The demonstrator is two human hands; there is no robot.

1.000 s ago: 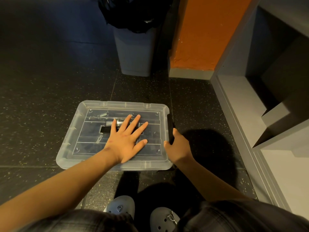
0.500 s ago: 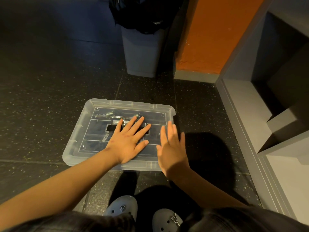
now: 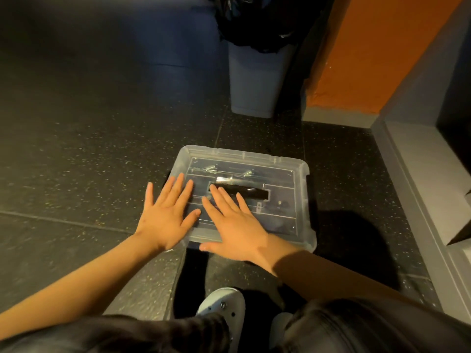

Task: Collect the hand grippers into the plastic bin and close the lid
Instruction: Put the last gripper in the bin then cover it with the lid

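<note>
The dark speckled floor (image 3: 76, 154) carries everything here. The left hand (image 3: 165, 217) lies flat with its fingers straight and fanned apart. Its fingertips lie over the left edge of the see-through lid (image 3: 277, 174) and its palm hangs past the near left corner. Just beside it, the right hand (image 3: 235, 226) is also flat with straight, slightly spread fingers. It lies over the near middle of the lid, with the thumb reaching past the near edge. Neither hand curls round anything, and whether they bear down on the lid or only hover cannot be told.

The clear rectangular plastic bin (image 3: 309, 242) sits on the floor in front of the person's pale grey clog (image 3: 224, 304), with the lid lying level over it. Through the lid show the hand grippers (image 3: 251, 193): a black handle across the middle and coiled metal springs (image 3: 212, 168) near the far edge.

Beyond the bin's far edge stands a pale grey waste bin lined with a black bag (image 3: 254, 80). Right of that is an orange wall panel (image 3: 369, 47), then a grey shelf unit (image 3: 420, 179) along the floor's right edge.
</note>
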